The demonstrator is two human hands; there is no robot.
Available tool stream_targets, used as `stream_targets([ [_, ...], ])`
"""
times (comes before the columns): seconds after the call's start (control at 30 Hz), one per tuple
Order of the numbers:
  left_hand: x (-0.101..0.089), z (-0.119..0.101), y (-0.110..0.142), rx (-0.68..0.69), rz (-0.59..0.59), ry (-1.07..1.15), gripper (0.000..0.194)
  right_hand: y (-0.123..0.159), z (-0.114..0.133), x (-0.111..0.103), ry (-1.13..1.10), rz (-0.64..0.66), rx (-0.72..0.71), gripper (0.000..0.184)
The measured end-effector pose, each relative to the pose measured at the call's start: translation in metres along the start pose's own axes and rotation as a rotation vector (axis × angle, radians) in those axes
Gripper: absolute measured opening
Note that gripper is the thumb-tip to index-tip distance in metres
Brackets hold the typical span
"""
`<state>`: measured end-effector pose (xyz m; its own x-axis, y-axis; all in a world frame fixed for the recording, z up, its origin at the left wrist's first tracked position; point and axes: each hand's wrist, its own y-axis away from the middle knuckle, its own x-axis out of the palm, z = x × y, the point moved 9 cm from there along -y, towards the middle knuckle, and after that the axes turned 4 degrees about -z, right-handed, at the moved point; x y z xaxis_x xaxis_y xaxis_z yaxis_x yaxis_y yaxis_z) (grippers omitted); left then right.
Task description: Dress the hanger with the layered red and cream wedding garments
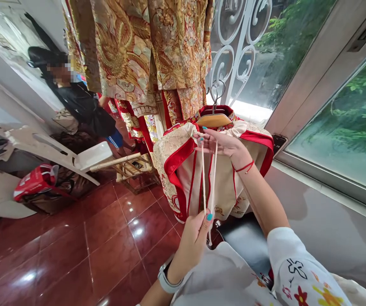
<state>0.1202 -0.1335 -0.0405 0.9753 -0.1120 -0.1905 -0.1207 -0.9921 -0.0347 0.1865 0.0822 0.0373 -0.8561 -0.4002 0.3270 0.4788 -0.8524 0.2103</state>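
My left hand (196, 233), a pale watch at its wrist, is closed on a white cord (214, 178), thumb pressed over the strands. The cord runs up in two taut lengths to my right hand (223, 142), whose fingers hold its upper part just in front of the collar; exactly how it loops there is hard to make out. Behind both hands an embroidered jacket (172, 163) with red trim and pale lining hangs turned open. It is on a wooden hanger (214, 121) with a metal hook.
Gold and red embroidered garments (122, 46) hang above and behind. To the right stand a metal-framed window (317, 80) and a phone (278, 143) by its sill. A bamboo rack (132, 168), a white chair (95, 155) and a red bag (34, 182) are left. A person (77, 102) stands behind.
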Motion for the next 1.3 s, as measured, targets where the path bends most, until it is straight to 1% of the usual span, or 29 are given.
stream_targets([
  [0.03,-0.004,0.007,-0.002,-0.013,0.019,-0.069,0.054,-0.001,-0.004,0.002,-0.019,-0.01,0.003,0.026],
  [0.1,-0.016,0.023,-0.013,-0.034,0.054,-0.215,0.047,-0.005,-0.016,-0.001,-0.047,-0.071,0.01,0.031],
  [0.13,-0.025,0.026,-0.023,-0.014,0.047,-0.289,0.041,-0.007,-0.022,-0.004,-0.043,-0.113,-0.006,0.033],
  [0.17,-0.037,0.025,-0.034,0.033,0.015,-0.356,0.034,-0.009,-0.027,-0.008,-0.034,-0.15,-0.03,0.035],
  [0.2,-0.053,0.017,-0.047,0.104,-0.046,-0.409,0.028,-0.011,-0.03,-0.011,-0.023,-0.17,-0.055,0.036],
  [0.23,-0.071,0.004,-0.062,0.193,-0.132,-0.444,0.025,-0.012,-0.034,-0.013,-0.013,-0.17,-0.074,0.037],
  [0.3,-0.108,-0.035,-0.093,0.394,-0.314,-0.475,0.027,-0.014,-0.04,-0.012,0.003,-0.139,-0.096,0.038],
  [0.33,-0.121,-0.057,-0.11,0.497,-0.369,-0.485,0.029,-0.014,-0.043,-0.011,0.005,-0.126,-0.105,0.039],
  [0.37,-0.129,-0.078,-0.128,0.602,-0.382,-0.508,0.03,-0.013,-0.045,-0.011,0.006,-0.123,-0.109,0.04],
  [0.4,-0.129,-0.097,-0.147,0.701,-0.35,-0.548,0.031,-0.012,-0.048,-0.012,0.006,-0.133,-0.111,0.041],
  [0.43,-0.125,-0.112,-0.166,0.78,-0.282,-0.601,0.031,-0.011,-0.05,-0.014,0.005,-0.152,-0.112,0.042],
  [0.47,-0.116,-0.122,-0.182,0.852,-0.188,-0.665,0.031,-0.01,-0.052,-0.016,0.005,-0.173,-0.112,0.042],
  [0.53,-0.099,-0.128,-0.206,0.946,-0.024,-0.803,0.027,-0.007,-0.055,-0.018,0.0,-0.194,-0.107,0.04],
  [0.57,-0.093,-0.127,-0.213,0.975,0.025,-0.867,0.025,-0.005,-0.056,-0.018,-0.002,-0.191,-0.105,0.039],
  [0.67,-0.088,-0.119,-0.221,1.023,0.069,-0.999,0.021,0.003,-0.059,-0.021,0.066,-0.184,-0.112,0.04],
  [0.73,-0.085,-0.115,-0.219,1.053,0.134,-1.033,0.019,0.013,-0.06,-0.028,0.233,-0.199,-0.127,0.044],
  [0.77,-0.082,-0.113,-0.218,1.066,0.195,-1.043,0.018,0.021,-0.058,-0.033,0.349,-0.216,-0.143,0.045],
  [0.83,-0.072,-0.111,-0.216,1.081,0.344,-1.066,0.015,0.04,-0.052,-0.048,0.589,-0.276,-0.189,0.046],
  [0.9,-0.063,-0.11,-0.216,1.078,0.476,-1.091,0.013,0.065,-0.037,-0.066,0.777,-0.37,-0.261,0.043],
  [0.97,-0.06,-0.114,-0.218,1.051,0.533,-1.096,0.013,0.093,-0.016,-0.086,0.892,-0.491,-0.335,0.038],
  [1.07,-0.063,-0.122,-0.223,0.976,0.496,-1.062,0.02,0.131,0.018,-0.108,0.985,-0.657,-0.443,0.034],
  [1.13,-0.068,-0.127,-0.224,0.918,0.433,-1.003,0.025,0.147,0.038,-0.112,1.017,-0.724,-0.501,0.031],
  [1.17,-0.072,-0.131,-0.225,0.888,0.371,-0.946,0.025,0.151,0.046,-0.111,1.022,-0.747,-0.529,0.029],
  [1.23,-0.088,-0.14,-0.23,0.822,0.173,-0.798,0.025,0.153,0.062,-0.103,1.019,-0.781,-0.588,0.026],
  [1.3,-0.109,-0.146,-0.235,0.763,-0.038,-0.699,0.025,0.145,0.077,-0.085,1.008,-0.768,-0.658,0.022],
])
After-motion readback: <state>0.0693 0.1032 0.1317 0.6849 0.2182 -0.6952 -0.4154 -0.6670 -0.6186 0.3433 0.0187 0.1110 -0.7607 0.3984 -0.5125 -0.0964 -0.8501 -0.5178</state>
